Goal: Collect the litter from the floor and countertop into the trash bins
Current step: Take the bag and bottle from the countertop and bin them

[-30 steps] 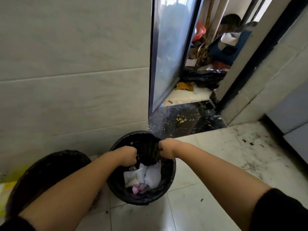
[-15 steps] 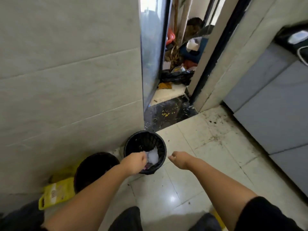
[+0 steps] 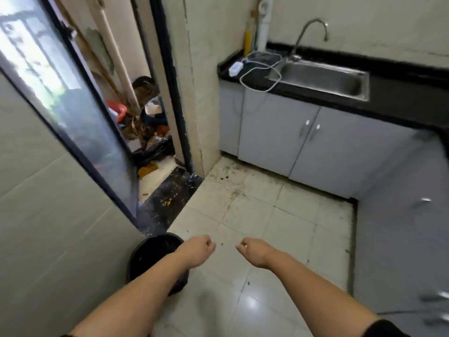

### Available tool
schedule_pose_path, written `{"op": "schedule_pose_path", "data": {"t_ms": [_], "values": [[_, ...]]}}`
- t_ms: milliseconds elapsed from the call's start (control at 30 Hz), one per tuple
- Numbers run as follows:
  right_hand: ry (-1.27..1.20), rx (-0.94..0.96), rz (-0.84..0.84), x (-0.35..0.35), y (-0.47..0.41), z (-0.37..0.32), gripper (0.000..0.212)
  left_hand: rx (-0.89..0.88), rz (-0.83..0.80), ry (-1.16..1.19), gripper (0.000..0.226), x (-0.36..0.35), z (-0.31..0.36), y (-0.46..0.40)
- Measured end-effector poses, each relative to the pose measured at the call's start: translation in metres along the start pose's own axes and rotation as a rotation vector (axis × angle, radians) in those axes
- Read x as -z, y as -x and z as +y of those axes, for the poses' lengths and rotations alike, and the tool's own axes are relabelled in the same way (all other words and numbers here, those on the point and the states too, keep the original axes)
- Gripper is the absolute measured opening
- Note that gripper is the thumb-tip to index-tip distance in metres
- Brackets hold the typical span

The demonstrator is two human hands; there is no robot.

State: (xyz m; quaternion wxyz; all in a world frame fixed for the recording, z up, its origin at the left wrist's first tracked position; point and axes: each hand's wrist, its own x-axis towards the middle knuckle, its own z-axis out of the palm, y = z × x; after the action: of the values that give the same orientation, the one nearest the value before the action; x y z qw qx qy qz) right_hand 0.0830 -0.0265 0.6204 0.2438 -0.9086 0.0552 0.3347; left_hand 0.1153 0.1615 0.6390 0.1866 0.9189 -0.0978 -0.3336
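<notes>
Floor (image 3: 255, 215) — pale tiles, dirt specks near the cabinets; a black bin (image 3: 150, 254) stands on it by the wall. Countertop (image 3: 401, 93) — black, with inset sink (image 3: 323, 79); white box (image 3: 235, 68) and coiled cord (image 3: 261, 69) lie on it.

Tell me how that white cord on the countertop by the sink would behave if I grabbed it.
The white cord lies in loose loops, so it is probably floppy and light. One loop hangs over the countertop edge, so it may drag its white box.

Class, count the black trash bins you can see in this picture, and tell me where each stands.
1: a round black plastic trash bin on the floor by the tiled wall, partly behind the left forearm. Another may be hidden out of frame.
</notes>
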Motion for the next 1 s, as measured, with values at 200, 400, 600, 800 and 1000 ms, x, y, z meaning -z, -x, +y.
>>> {"op": "schedule_pose_path", "data": {"t_ms": [200,400,600,800,1000], "values": [[-0.148,-0.175,0.185,0.053,0.083,0.152,0.048,-0.241,-0.044,-0.109,0.037,-0.050,0.176,-0.029],[-0.264,-0.354,0.405,0.102,0.164,0.282,0.044,-0.504,-0.116,-0.220,0.036,-0.106,0.344,-0.039],[-0.408,-0.558,0.552,0.115,0.244,0.385,0.043,-0.776,-0.224,-0.386,0.034,-0.158,0.483,-0.046],[-0.501,-0.816,0.744,0.123,0.318,0.466,0.040,-0.997,-0.370,-0.554,0.029,-0.221,0.608,-0.062],[-0.452,-1.145,1.146,0.159,0.418,0.525,0.026,-1.251,-0.406,-0.766,0.042,-0.271,0.726,-0.073]]}}
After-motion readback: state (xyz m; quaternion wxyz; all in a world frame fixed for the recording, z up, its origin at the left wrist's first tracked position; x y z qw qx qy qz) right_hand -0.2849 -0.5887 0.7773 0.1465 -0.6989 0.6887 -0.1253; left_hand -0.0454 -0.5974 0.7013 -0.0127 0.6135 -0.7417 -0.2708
